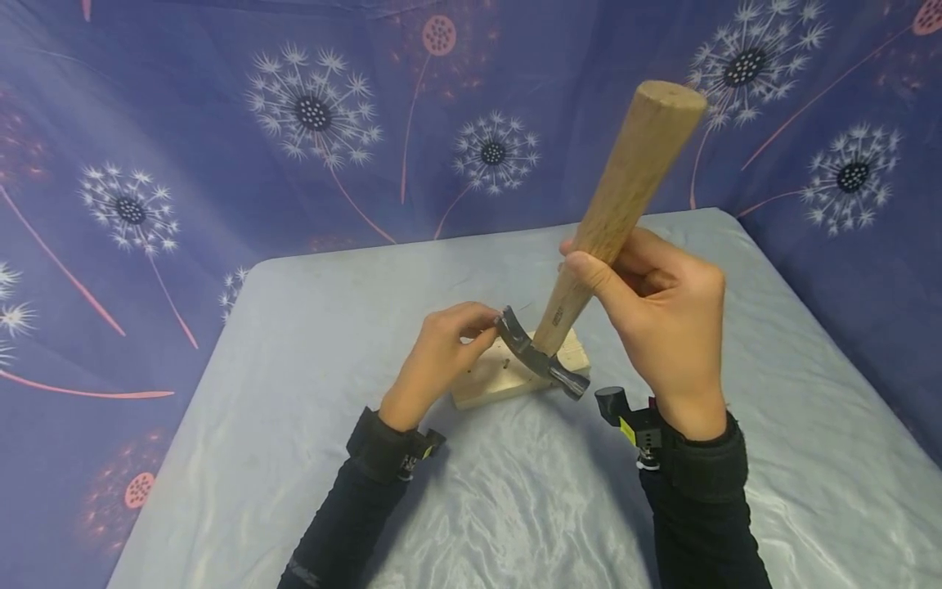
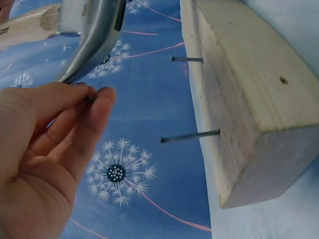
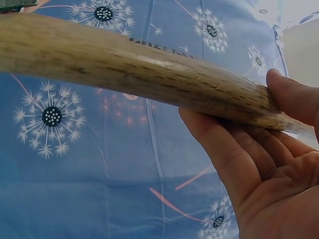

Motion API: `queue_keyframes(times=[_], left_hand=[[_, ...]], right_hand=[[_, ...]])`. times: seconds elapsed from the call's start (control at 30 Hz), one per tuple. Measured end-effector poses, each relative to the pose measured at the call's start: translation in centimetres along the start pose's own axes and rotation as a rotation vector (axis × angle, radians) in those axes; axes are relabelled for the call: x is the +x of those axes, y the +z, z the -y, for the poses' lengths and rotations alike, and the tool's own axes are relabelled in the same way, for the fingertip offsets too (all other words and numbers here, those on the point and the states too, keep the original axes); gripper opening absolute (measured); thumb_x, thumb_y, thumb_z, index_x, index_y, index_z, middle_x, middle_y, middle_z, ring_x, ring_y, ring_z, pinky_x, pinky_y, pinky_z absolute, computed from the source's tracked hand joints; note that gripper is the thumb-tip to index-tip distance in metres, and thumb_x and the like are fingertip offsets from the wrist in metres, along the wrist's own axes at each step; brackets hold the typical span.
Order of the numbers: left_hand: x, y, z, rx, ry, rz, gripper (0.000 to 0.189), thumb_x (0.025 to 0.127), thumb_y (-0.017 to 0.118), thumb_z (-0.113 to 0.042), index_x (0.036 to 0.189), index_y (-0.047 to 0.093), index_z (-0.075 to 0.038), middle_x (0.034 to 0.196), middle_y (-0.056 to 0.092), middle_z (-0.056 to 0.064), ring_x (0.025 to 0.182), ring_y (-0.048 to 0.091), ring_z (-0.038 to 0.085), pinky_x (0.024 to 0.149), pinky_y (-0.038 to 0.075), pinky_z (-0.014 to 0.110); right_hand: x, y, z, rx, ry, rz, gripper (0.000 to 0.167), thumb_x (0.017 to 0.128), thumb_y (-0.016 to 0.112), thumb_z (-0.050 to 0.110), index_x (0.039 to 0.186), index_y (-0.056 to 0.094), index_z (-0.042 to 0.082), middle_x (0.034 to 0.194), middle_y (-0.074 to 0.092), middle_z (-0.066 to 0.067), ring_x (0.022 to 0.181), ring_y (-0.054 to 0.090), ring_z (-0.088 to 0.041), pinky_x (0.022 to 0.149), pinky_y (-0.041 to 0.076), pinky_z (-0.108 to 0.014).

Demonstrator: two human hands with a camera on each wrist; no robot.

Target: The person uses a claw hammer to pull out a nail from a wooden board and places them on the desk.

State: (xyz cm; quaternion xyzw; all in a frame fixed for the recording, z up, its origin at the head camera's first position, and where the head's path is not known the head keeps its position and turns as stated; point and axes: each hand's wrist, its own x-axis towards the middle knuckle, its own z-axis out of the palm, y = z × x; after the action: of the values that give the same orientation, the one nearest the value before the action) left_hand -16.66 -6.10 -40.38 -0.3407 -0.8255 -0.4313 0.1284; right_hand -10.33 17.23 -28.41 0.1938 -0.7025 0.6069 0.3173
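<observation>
My right hand grips a claw hammer by its wooden handle, thumb on one side and fingers on the other. The handle's butt points up and the dark metal head hangs low over a pale wooden block. My left hand is at the claw's tip, thumb and fingertips pinched on a small dark bit that looks like a nail, mostly hidden by the fingers. Two nails stand partly driven in the block, heads out. A small dark hole marks another face of it.
The block lies on a table covered in pale, shiny cloth. Behind the table hangs a blue curtain with dandelion prints. Wrist cameras are strapped over both dark sleeves.
</observation>
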Motion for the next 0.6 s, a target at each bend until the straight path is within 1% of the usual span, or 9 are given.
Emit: queue_keyframes(times=[0.1,0.17,0.3,0.37,0.43,0.47,0.53,0.6], left_hand=[[-0.1,-0.3,0.1,0.015,-0.002,-0.018,0.014,0.098,0.076,-0.001,0.111,0.079,-0.006,0.105,0.077,0.003,0.093,0.074,0.015,0.083,0.06,0.027],[-0.1,-0.4,0.1,0.016,0.001,-0.03,0.014,0.099,0.075,0.0,0.111,0.079,-0.004,0.106,0.077,0.005,0.094,0.074,0.017,0.084,0.061,0.028],[-0.1,-1.0,0.3,0.026,-0.008,-0.076,0.015,0.1,0.074,0.0,0.113,0.077,-0.003,0.111,0.076,0.007,0.101,0.075,0.021,0.087,0.061,0.03],[-0.1,-1.4,0.6,0.033,-0.03,-0.097,0.017,0.101,0.073,-0.001,0.117,0.076,-0.003,0.113,0.076,0.008,0.103,0.074,0.021,0.089,0.06,0.031],[-0.2,-1.7,0.9,0.046,-0.058,-0.113,0.023,0.102,0.072,-0.002,0.125,0.074,-0.004,0.115,0.076,0.007,0.103,0.074,0.02,0.089,0.06,0.03],[-0.2,-1.9,1.1,0.05,-0.073,-0.119,0.027,0.102,0.071,-0.003,0.129,0.073,-0.004,0.115,0.076,0.008,0.102,0.074,0.02,0.089,0.06,0.03],[-0.3,-2.3,1.5,0.059,-0.1,-0.126,0.032,0.103,0.071,-0.003,0.135,0.071,-0.004,0.117,0.076,0.008,0.101,0.074,0.019,0.088,0.06,0.03],[-0.4,-2.6,2.0,0.07,-0.126,-0.129,0.034,0.102,0.071,-0.002,0.136,0.071,-0.005,0.116,0.076,0.009,0.1,0.074,0.02,0.086,0.061,0.03]], right_hand=[[0.0,0.1,0.0,0.001,0.017,0.011,0.028,0.093,0.082,-0.002,0.119,0.081,0.007,0.102,0.08,-0.013,0.093,0.079,-0.024,0.076,0.059,-0.028],[0.0,0.1,0.0,-0.008,0.024,0.021,0.028,0.093,0.082,-0.001,0.119,0.082,0.009,0.102,0.08,-0.012,0.091,0.079,-0.023,0.074,0.058,-0.027],[0.0,0.0,-0.3,-0.045,0.024,0.033,0.026,0.093,0.082,0.001,0.118,0.082,0.008,0.101,0.081,-0.008,0.09,0.079,-0.021,0.07,0.055,-0.026],[0.0,-0.1,-0.5,-0.068,0.034,0.027,0.025,0.093,0.083,0.003,0.117,0.082,0.008,0.1,0.081,-0.008,0.088,0.078,-0.019,0.071,0.056,-0.025],[0.1,-0.3,-0.7,-0.087,0.046,0.019,0.023,0.092,0.084,0.004,0.115,0.083,0.007,0.098,0.081,-0.009,0.086,0.078,-0.016,0.07,0.055,-0.024],[0.1,-0.3,-0.9,-0.094,0.053,0.014,0.023,0.092,0.085,0.004,0.114,0.083,0.006,0.098,0.081,-0.01,0.085,0.078,-0.015,0.069,0.054,-0.023],[0.2,-0.5,-1.2,-0.097,0.064,0.004,0.022,0.091,0.085,0.005,0.113,0.083,0.006,0.096,0.081,-0.01,0.076,0.074,-0.012,0.062,0.048,-0.021],[0.4,-0.8,-1.6,-0.105,0.055,-0.002,0.021,0.092,0.085,0.007,0.112,0.084,0.007,0.094,0.08,-0.01,0.065,0.065,-0.01,0.054,0.037,-0.023]])
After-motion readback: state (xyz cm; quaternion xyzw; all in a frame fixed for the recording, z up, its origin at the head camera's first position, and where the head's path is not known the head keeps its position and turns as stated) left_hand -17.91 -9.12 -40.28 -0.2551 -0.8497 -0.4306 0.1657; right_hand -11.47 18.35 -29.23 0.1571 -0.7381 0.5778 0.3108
